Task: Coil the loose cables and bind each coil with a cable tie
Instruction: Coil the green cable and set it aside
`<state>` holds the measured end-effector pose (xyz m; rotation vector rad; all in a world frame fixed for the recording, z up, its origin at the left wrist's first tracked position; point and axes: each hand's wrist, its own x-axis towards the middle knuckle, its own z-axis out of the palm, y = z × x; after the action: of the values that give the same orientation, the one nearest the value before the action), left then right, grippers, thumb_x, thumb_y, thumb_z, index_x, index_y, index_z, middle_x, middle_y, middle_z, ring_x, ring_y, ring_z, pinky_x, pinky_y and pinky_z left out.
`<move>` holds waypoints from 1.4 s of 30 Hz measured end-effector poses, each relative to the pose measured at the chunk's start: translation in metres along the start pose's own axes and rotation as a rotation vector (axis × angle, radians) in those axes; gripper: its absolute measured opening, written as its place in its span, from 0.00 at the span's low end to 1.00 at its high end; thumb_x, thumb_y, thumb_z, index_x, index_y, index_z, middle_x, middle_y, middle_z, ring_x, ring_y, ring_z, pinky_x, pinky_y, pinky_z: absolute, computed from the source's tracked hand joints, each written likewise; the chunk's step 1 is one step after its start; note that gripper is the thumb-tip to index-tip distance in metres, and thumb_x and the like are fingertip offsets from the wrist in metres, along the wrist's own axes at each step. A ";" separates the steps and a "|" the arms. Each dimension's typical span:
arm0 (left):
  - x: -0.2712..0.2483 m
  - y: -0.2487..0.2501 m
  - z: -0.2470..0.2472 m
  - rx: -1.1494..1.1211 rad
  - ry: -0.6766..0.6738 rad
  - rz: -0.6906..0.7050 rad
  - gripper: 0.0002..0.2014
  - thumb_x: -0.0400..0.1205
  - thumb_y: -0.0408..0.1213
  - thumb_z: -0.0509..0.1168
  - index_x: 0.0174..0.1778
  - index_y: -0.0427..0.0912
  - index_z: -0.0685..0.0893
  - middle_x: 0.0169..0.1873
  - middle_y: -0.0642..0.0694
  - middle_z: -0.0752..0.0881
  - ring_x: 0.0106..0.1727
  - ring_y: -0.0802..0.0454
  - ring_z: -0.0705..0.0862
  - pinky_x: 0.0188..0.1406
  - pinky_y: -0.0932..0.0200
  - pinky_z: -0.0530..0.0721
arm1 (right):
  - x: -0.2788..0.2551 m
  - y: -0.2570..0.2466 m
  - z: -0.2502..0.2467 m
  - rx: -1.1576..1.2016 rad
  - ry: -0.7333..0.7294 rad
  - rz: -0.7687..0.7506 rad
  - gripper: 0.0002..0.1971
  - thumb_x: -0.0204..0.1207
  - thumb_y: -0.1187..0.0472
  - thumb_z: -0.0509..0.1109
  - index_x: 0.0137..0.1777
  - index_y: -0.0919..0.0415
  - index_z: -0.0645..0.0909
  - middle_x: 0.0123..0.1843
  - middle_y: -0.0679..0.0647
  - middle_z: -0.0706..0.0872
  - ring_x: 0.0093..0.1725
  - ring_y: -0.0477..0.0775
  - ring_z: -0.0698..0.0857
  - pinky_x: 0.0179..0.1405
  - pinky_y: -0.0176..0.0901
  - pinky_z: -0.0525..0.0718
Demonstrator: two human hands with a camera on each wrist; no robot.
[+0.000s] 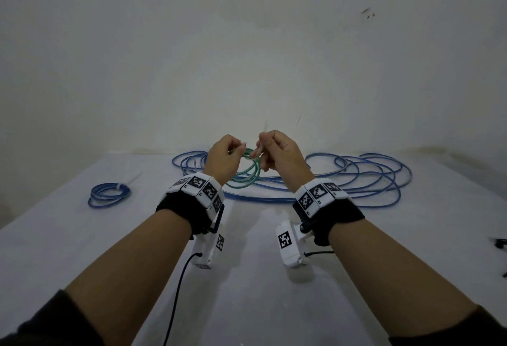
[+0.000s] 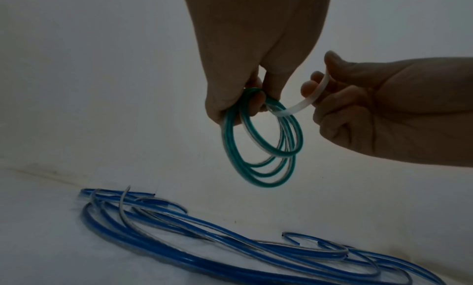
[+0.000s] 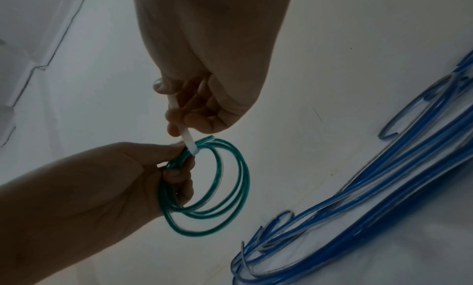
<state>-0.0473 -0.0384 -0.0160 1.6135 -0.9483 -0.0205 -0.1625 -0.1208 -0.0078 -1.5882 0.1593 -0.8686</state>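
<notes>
My left hand (image 1: 227,153) holds a small green cable coil (image 1: 247,175) up above the table, pinching its top strands (image 2: 245,99). A white cable tie (image 2: 304,101) is looped round the coil's strands, and my right hand (image 1: 274,151) grips the tie's tail (image 3: 184,135), pulling it away from the coil. The coil (image 3: 212,190) hangs as several loops below my left fingers (image 3: 179,176). The tie's free end sticks up past my right fist (image 1: 265,127).
A long loose blue cable (image 1: 356,178) sprawls across the back of the white table (image 1: 247,277). A small blue coil (image 1: 109,195), bound with a white tie, lies at the left. A dark object (image 1: 500,244) sits at the right edge. The wall stands close behind.
</notes>
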 end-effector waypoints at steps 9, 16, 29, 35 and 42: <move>0.004 0.001 -0.005 -0.070 0.078 0.039 0.04 0.79 0.28 0.66 0.45 0.36 0.86 0.44 0.41 0.88 0.46 0.51 0.84 0.49 0.64 0.80 | 0.000 0.007 0.010 0.127 -0.023 0.100 0.07 0.78 0.65 0.67 0.39 0.65 0.74 0.32 0.58 0.82 0.20 0.45 0.72 0.23 0.34 0.72; 0.001 0.000 -0.005 -0.105 0.128 0.083 0.05 0.78 0.28 0.67 0.46 0.36 0.87 0.42 0.45 0.88 0.42 0.57 0.84 0.49 0.69 0.82 | 0.002 0.013 0.014 0.141 0.008 0.107 0.16 0.83 0.59 0.62 0.33 0.61 0.72 0.29 0.59 0.78 0.20 0.48 0.66 0.22 0.38 0.65; -0.003 0.003 -0.007 -0.028 0.089 0.135 0.05 0.79 0.28 0.66 0.46 0.38 0.88 0.41 0.46 0.87 0.44 0.51 0.85 0.49 0.62 0.83 | 0.003 0.015 0.015 0.064 0.011 0.115 0.15 0.81 0.62 0.66 0.32 0.64 0.75 0.27 0.57 0.76 0.19 0.46 0.65 0.18 0.33 0.64; -0.004 0.000 -0.006 -0.010 0.067 0.136 0.05 0.79 0.29 0.66 0.45 0.39 0.87 0.44 0.42 0.88 0.46 0.51 0.85 0.49 0.64 0.83 | 0.001 0.014 0.013 0.067 0.026 0.137 0.14 0.80 0.63 0.66 0.32 0.66 0.75 0.21 0.51 0.76 0.17 0.44 0.64 0.17 0.32 0.63; -0.009 0.001 -0.003 0.116 0.049 0.208 0.05 0.78 0.29 0.67 0.47 0.35 0.87 0.45 0.40 0.84 0.44 0.52 0.81 0.42 0.78 0.75 | 0.003 0.015 0.010 0.038 0.137 0.132 0.12 0.79 0.62 0.68 0.35 0.65 0.75 0.26 0.56 0.74 0.17 0.42 0.66 0.17 0.33 0.65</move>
<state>-0.0523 -0.0313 -0.0187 1.6060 -1.0910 0.2201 -0.1492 -0.1179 -0.0193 -1.4657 0.3394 -0.8721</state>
